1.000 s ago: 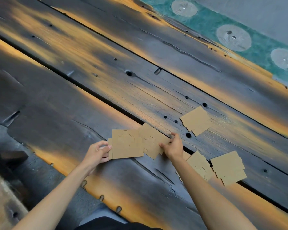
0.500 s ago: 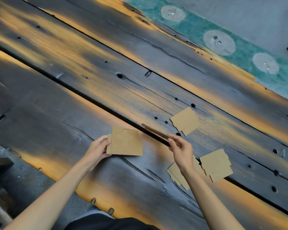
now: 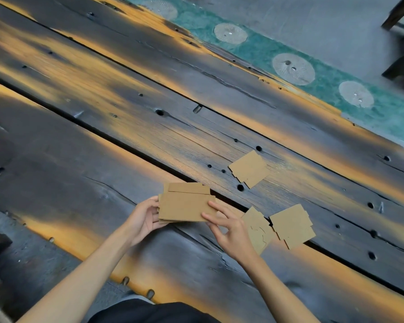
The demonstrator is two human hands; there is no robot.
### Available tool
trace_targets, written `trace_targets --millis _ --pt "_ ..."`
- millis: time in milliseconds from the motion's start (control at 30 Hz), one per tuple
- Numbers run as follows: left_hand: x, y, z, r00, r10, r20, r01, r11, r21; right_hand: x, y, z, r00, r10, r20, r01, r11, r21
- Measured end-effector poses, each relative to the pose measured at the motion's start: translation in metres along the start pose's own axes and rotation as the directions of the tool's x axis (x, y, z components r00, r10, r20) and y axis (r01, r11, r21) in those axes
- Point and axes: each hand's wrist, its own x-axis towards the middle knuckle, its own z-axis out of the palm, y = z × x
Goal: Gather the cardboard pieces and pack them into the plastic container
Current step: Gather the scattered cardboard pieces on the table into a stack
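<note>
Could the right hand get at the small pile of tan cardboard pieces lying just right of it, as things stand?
Probably yes. The right hand only touches the held stack of tan cardboard pieces with its fingers, and the small pile of tan cardboard pieces lies uncovered close beside it.

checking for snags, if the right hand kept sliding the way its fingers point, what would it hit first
The right hand points up-left, fingertips already on the held cardboard stack. Going on, it would ride across that stack toward the left hand; depth is unclear.

Dim scene, warm orange glare streaks, soft blur.
</note>
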Motion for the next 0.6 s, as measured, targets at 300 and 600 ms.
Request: trace_targets --millis 300,600 --pt "-0.002 -0.015 0.033 0.998 -0.010 0.064 0.004 0.996 0.090 -0.032 0.007 -0.004 0.998 0.044 0.038 -0.040 0.993 -0.114" --pt "0.006 -0.030 0.047 0.999 0.021 0.036 -0.024 0.996 0.086 -0.055 0.023 -0.010 0.992 0.079 -0.098 -0.088 0.992 -0.090"
